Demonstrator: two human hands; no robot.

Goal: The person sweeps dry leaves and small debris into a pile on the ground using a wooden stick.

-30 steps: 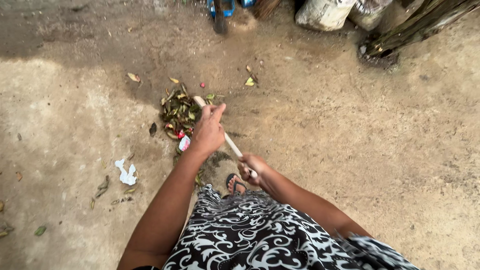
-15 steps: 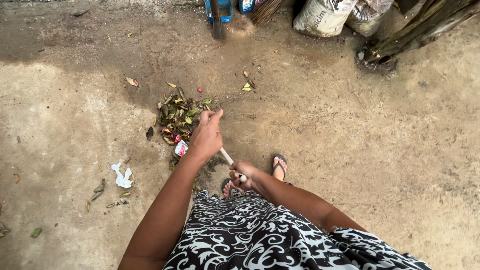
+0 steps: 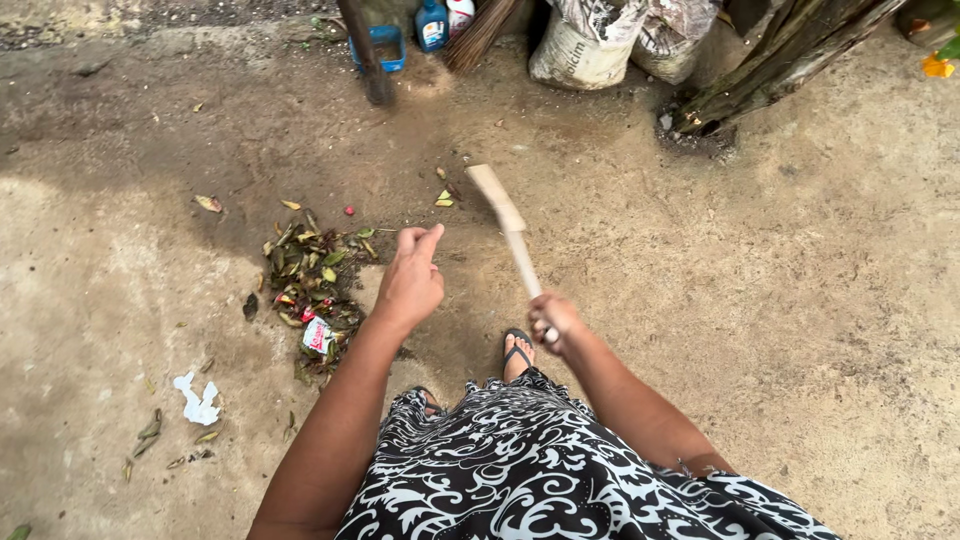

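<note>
Two bare hands are showing in the head view, working over a packed earth floor (image 3: pixel 760 300). The right hand (image 3: pixel 553 322) is clamping shut around the near end of a pale wooden stick-like handle (image 3: pixel 510 228), fingers wrapped round it, so that the handle is angling up and away from the body with its wider, flatter far end raised clear of the ground. The grip is sitting at the very end, which appears to give the longest reach toward the floor ahead. The left hand (image 3: pixel 410 278) is holding nothing: it is hovering loosely curled, one finger lifted, just left of the handle and not touching it. The hands are therefore standing apart, with a gap between them.

Below and left of the left hand, a heap of brown and green dry leaves (image 3: pixel 305 275) is lying gathered on the earth, with a small red and white crumpled wrapper (image 3: pixel 318 336) at its near edge. The tight gathering suggests it is being kept together as one pile. A scrap of white crumpled paper (image 3: pixel 198 402) is lying apart, further left. Scattered single leaves are lying around it.

At the far edge, a blue plastic container (image 3: pixel 385 48), a bundle of broom bristles (image 3: pixel 480 35) and two filled grey sacks (image 3: pixel 590 45) are standing against dark wooden posts (image 3: pixel 770 60), seemingly stored out of the way. One foot in a dark sandal (image 3: pixel 517 352) is showing beside the black and white patterned garment (image 3: pixel 530 470).
</note>
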